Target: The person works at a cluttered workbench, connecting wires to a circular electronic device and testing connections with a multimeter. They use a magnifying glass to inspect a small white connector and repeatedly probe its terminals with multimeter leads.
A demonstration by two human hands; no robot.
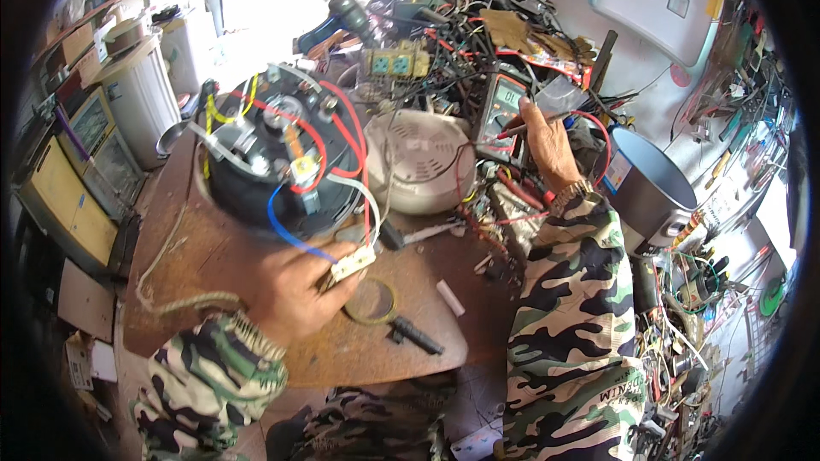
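Note:
My left hand (299, 290) pinches a small white wire connector (354, 264) over the wooden table. Blue, red and white wires run from the connector to a round black appliance base (235, 196), whose inner parts lie exposed. At the right, my right hand (549, 147) is closed on a slim test probe (512, 131), with its red lead looping behind the fingers. The probe lies across the lower part of an orange-edged multimeter (509, 96), whose display is lit. Whether the probe's tip touches anything, I cannot tell.
A beige vented plastic cover (418, 162) sits beside the base. Near the table's front lie a magnifying glass (417, 337) and a short white stick (450, 298). Tangled cables and tools heap up behind, near a double socket (395, 65). A grey pot (653, 179) stands right.

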